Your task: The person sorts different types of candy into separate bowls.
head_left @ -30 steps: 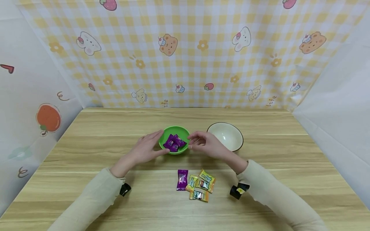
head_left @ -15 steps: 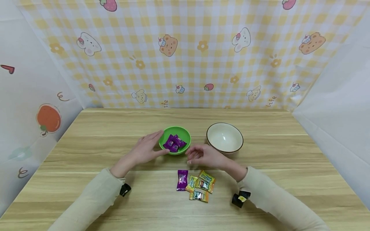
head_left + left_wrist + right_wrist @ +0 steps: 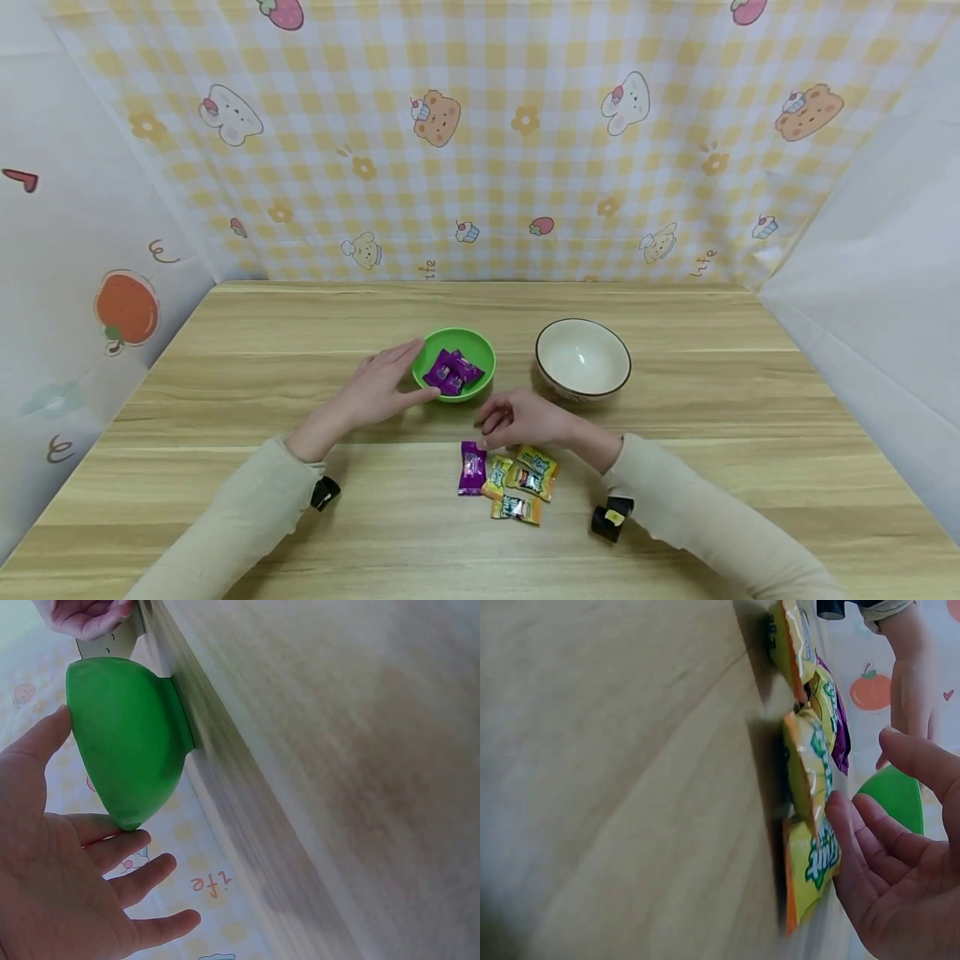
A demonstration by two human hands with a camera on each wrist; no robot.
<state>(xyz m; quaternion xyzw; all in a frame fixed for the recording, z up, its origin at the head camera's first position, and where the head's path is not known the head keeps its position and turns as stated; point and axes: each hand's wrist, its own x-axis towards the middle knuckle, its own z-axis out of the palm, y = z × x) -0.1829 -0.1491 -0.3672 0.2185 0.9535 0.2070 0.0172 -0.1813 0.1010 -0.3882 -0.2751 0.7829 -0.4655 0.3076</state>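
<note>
A green bowl with several purple-wrapped candies in it stands at the table's middle. My left hand rests at its left side; in the left wrist view the thumb and index finger touch the rim, the other fingers spread. My right hand hovers just behind the loose candies, thumb and fingers apart, holding nothing. Below its thumb tip lies a single purple-wrapped candy. Several yellow-wrapped candies lie right of it, partly overlapping; the right wrist view shows these yellow packets close beside the fingers.
A white bowl with a dark rim stands right of the green one, with nothing seen inside. The wooden table meets a yellow checked cloth at the back and pale printed sheets at both sides.
My right hand has moved from beside the green bowl's right rim toward the front, down to the loose purple candy. The left hand and both bowls have stayed where they were.
</note>
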